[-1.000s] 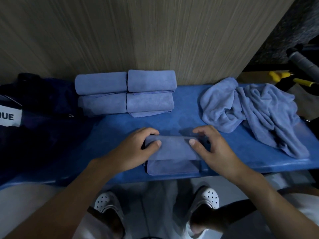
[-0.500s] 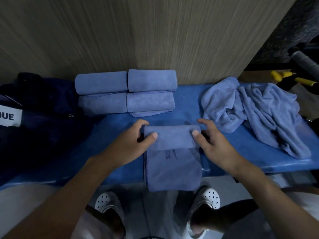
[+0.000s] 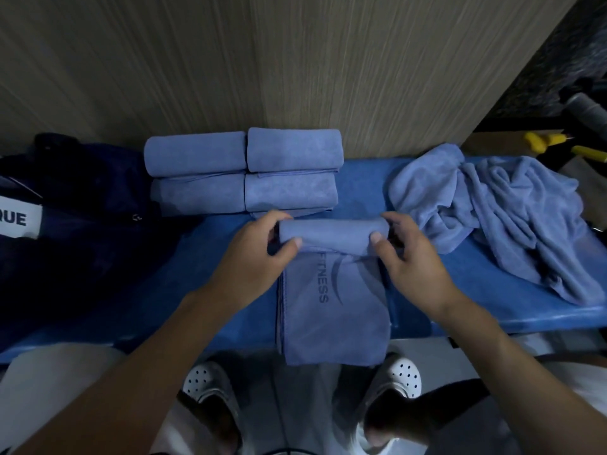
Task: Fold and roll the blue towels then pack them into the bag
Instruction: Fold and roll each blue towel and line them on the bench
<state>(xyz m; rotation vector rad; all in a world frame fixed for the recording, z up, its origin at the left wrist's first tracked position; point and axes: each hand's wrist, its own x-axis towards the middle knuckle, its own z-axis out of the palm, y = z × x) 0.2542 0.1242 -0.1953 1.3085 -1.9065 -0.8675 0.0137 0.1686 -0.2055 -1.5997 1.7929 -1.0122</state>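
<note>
A person's left hand (image 3: pixel 259 254) and right hand (image 3: pixel 414 261) pinch the ends of a half-rolled blue towel (image 3: pixel 331 236) on the bench (image 3: pixel 197 290), its tail overhanging the near edge; rolling appears under way, and next the tail needs even, tight winding.

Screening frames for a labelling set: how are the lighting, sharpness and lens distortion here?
Head view: dim, bluish light, so the dark bag at left loses nearly all detail. Head view: wide-angle bending bows the bench edge and fans the wall grain. Head view: left hand, right hand and half-rolled towel are sharp, its lettering legible. No glare.
</note>
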